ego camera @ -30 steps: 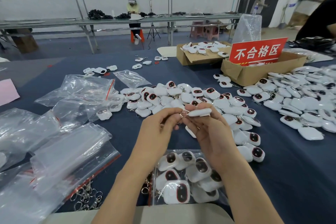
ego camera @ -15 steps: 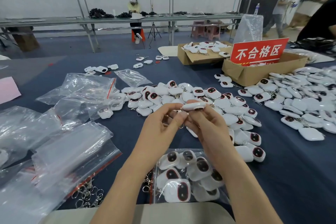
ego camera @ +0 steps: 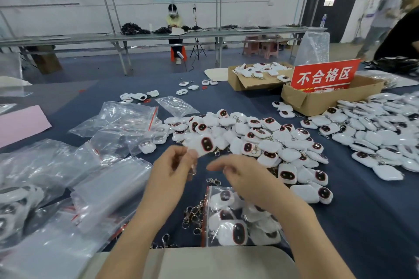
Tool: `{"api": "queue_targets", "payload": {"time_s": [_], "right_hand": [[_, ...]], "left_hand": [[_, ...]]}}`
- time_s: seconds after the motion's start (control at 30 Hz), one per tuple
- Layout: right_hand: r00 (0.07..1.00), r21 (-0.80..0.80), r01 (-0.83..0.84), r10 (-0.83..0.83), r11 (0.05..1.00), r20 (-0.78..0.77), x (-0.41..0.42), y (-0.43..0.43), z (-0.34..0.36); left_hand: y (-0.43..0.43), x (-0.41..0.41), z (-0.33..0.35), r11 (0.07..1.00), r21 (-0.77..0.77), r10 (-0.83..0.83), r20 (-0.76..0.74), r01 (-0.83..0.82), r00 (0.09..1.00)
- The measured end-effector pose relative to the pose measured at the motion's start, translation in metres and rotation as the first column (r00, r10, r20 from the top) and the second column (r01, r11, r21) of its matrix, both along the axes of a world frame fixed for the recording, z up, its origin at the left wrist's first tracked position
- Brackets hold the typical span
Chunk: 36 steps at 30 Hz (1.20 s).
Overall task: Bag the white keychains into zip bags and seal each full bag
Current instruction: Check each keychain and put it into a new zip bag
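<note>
White keychain (ego camera: 205, 145) down to one hand now
Right hand (ego camera: 246, 180) has let go, fingers loose and apart; left hand (ego camera: 173, 165) pinches it alone, dark face up, above the part-filled zip bag (ego camera: 235, 222) on the tabletop (ego camera: 362, 215). Probably goes in next.

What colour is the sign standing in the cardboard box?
Red, with white characters. The sign shows best in the head view.

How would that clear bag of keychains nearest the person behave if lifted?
Probably floppy: the zip bag is thin crinkled film, so it should sag. The keychains inside lie loose and would likely slide together. Metal clasps poke past its red-striped edge, so some might spill.
</note>
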State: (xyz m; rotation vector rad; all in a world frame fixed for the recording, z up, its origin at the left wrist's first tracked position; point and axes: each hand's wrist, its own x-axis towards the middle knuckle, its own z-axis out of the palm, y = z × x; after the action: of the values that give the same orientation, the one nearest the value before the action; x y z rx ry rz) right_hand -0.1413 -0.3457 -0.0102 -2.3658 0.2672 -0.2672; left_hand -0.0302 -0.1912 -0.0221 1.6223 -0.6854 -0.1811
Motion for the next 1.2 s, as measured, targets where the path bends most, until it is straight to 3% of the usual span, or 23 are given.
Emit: {"api": "queue_targets", "payload": {"time_s": [0.13, 0.2, 0.3, 0.67, 0.73, 0.97, 1.13, 1.2], "right_hand": [[0.948, -0.241, -0.190, 0.114, 0.952, -0.299, 0.008, 0.021, -0.002], [0.937, -0.301, -0.197, 0.089, 0.933, -0.339, 0.013, 0.027, 0.000], [0.919, -0.345, -0.211, 0.065, 0.915, -0.388, 0.016, 0.030, 0.007], [0.954, -0.243, -0.105, 0.029, 0.964, -0.298, 0.005, 0.025, 0.019], [0.960, -0.208, -0.086, 0.025, 0.974, -0.278, 0.004, 0.025, 0.021], [0.959, -0.130, -0.108, 0.069, 0.986, -0.274, 0.011, 0.030, 0.022], [0.991, 0.000, 0.040, -0.039, 0.999, -0.130, 0.003, 0.018, 0.018], [0.989, 0.035, 0.138, -0.137, 0.990, -0.049, 0.000, 0.008, 0.016]], "left_hand": [[0.047, 0.009, -0.007, 0.983, 0.170, 0.106, -0.207, -0.071, 0.973], [0.063, 0.008, -0.008, 0.974, 0.226, 0.077, -0.340, 0.002, 0.937], [0.075, 0.001, -0.008, 0.925, 0.351, 0.001, -0.384, 0.145, 0.923], [0.056, -0.022, 0.007, 0.769, 0.478, -0.207, -0.442, 0.425, 0.873], [0.050, -0.026, 0.013, 0.728, 0.515, -0.246, -0.419, 0.452, 0.874], [0.022, -0.032, 0.016, 0.610, 0.720, -0.360, -0.122, 0.332, 0.925], [0.024, -0.027, 0.006, 0.691, 0.674, -0.318, -0.041, 0.262, 0.947], [0.029, -0.022, 0.000, 0.741, 0.617, -0.273, -0.083, 0.265, 0.958]]}}
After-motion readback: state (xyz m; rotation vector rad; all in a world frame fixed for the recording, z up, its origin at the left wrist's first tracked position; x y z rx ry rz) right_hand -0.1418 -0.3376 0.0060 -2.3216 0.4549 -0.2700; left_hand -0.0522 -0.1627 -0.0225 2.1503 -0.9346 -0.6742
